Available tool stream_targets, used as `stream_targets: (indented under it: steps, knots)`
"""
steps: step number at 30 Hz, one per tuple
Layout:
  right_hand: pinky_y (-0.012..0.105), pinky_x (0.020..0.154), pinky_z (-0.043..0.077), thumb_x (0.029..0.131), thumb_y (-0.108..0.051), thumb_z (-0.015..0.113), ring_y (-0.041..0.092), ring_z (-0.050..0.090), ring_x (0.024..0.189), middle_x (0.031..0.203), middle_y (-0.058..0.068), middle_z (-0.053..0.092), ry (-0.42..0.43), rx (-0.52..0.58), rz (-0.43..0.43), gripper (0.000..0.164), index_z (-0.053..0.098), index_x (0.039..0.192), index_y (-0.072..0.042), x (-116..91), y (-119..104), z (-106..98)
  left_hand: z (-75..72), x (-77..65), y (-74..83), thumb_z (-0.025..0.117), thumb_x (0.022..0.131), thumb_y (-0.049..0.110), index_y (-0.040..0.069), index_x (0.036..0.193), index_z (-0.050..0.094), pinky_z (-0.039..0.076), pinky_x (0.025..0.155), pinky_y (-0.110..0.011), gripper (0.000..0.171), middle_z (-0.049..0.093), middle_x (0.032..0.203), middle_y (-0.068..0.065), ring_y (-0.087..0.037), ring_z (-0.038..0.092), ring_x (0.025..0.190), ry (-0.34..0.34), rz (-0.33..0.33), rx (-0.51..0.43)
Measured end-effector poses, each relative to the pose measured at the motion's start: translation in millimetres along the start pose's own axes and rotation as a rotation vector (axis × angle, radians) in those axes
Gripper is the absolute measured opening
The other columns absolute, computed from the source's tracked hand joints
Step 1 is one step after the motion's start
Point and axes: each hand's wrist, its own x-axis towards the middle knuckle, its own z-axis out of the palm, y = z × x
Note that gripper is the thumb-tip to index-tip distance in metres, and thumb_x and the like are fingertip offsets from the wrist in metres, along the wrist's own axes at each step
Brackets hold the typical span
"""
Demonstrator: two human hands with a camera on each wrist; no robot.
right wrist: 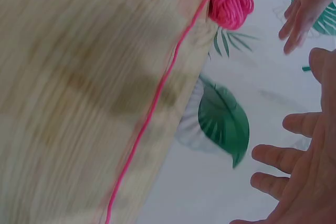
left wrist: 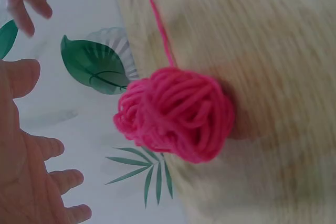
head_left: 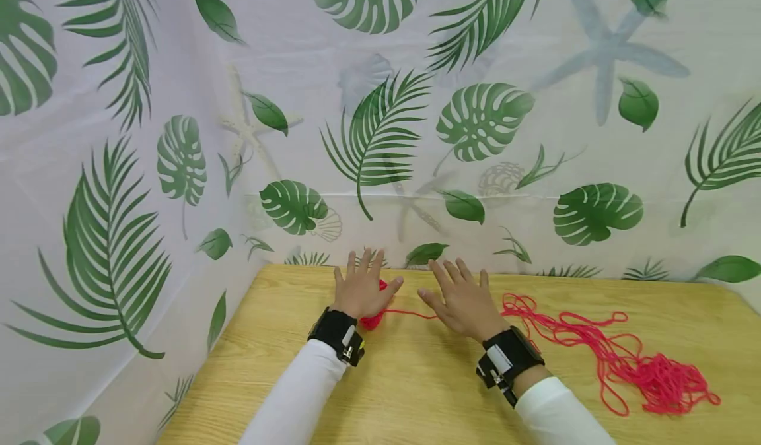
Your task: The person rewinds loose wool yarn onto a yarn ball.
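The left hand (head_left: 359,293) and right hand (head_left: 466,303) are spread, nothing gripped — yarn ball (left wrist: 176,116) partly hidden in head view; loose yarn (head_left: 666,382) heaped rightward; table (head_left: 416,379) backed by leaf-printed cloth (head_left: 380,55).

Sheet-lined indoor spot; home or studio couldn't be told. Wood-grain table (head_left: 416,392) lay beneath left hand (head_left: 359,293) and right hand (head_left: 466,304); white sheeting (head_left: 523,174) with printed leaves (head_left: 484,121) and starfish (head_left: 606,47) rose beyond both, also left of the left hand.

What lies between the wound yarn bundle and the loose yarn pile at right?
In the head view, a single strand leads from the bundle toward the right hand, which hides part of the stretch; loops run on to the pile.
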Motion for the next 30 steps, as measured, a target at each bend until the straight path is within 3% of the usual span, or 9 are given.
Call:
stream_targets:
  steps: [6, 12, 17, 20, 24, 27, 30]
  knots:
    - [0.080, 0.103, 0.025, 0.101, -0.045, 0.058, 0.048, 0.038, 0.139, 0.144, 0.024, 0.051, -0.019, 0.010, -0.011, 0.063, 0.047, 0.149, -0.006, 11, -22, 20, 7.6, -8.3, 0.5, 0.049, 0.101, 0.057, 0.014, 0.158, 0.035, 0.033, 0.106, -0.068, 0.073, 0.038, 0.158, -0.018, -0.046, 0.033, 0.142, -0.005, -0.027, -0.025]
    - [0.068, 0.093, 0.040, 0.095, -0.031, 0.071, 0.042, 0.051, 0.126, 0.131, 0.019, 0.061, -0.058, 0.042, 0.031, 0.053, 0.057, 0.140, -0.006, 23, -39, 38, 9.4, -13.9, -1.3, 0.057, 0.099, 0.048, 0.007, 0.154, 0.041, 0.043, 0.099, -0.060, 0.070, 0.050, 0.142, -0.025, -0.046, 0.046, 0.128, -0.025, -0.097, -0.047]
    - [0.061, 0.084, 0.046, 0.091, -0.020, 0.074, 0.035, 0.062, 0.105, 0.103, 0.009, 0.071, -0.093, 0.122, 0.024, 0.035, 0.068, 0.123, -0.007, 34, -53, 45, 7.0, -16.3, -1.8, 0.063, 0.095, 0.043, -0.003, 0.124, 0.062, 0.051, 0.087, -0.054, 0.054, 0.059, 0.117, -0.023, -0.040, 0.056, 0.109, -0.058, -0.185, -0.111]
    - [0.060, 0.081, 0.048, 0.089, -0.013, 0.073, 0.031, 0.064, 0.096, 0.090, 0.003, 0.068, -0.107, 0.148, 0.002, 0.018, 0.071, 0.107, -0.010, 38, -60, 46, 5.1, -16.5, -2.1, 0.064, 0.091, 0.037, 0.000, 0.097, 0.067, 0.053, 0.078, -0.051, 0.038, 0.061, 0.099, -0.018, -0.036, 0.060, 0.095, -0.074, -0.227, -0.153]
    - [0.058, 0.077, 0.048, 0.086, -0.006, 0.069, 0.026, 0.063, 0.087, 0.078, -0.001, 0.060, -0.121, 0.172, -0.018, 0.009, 0.066, 0.089, -0.015, 43, -65, 50, 4.6, -15.3, -3.2, 0.066, 0.086, 0.029, 0.007, 0.079, 0.063, 0.049, 0.064, -0.043, 0.023, 0.061, 0.079, -0.010, -0.028, 0.060, 0.076, -0.090, -0.244, -0.183]
    - [0.057, 0.079, 0.047, 0.084, -0.002, 0.067, 0.024, 0.060, 0.085, 0.076, -0.003, 0.056, -0.137, 0.208, -0.015, 0.014, 0.065, 0.088, -0.015, 45, -68, 53, 5.0, -13.6, -4.7, 0.068, 0.083, 0.024, 0.009, 0.076, 0.060, 0.044, 0.057, -0.038, 0.019, 0.058, 0.072, -0.006, -0.024, 0.057, 0.067, -0.090, -0.246, -0.196]
    - [0.054, 0.080, 0.047, 0.082, 0.002, 0.065, 0.025, 0.060, 0.087, 0.082, -0.002, 0.060, -0.129, 0.252, -0.017, 0.020, 0.067, 0.097, -0.012, 47, -68, 55, 5.2, -10.8, -6.6, 0.070, 0.082, 0.021, 0.009, 0.074, 0.059, 0.042, 0.055, -0.036, 0.018, 0.056, 0.070, -0.005, -0.023, 0.055, 0.065, -0.065, -0.248, -0.218]
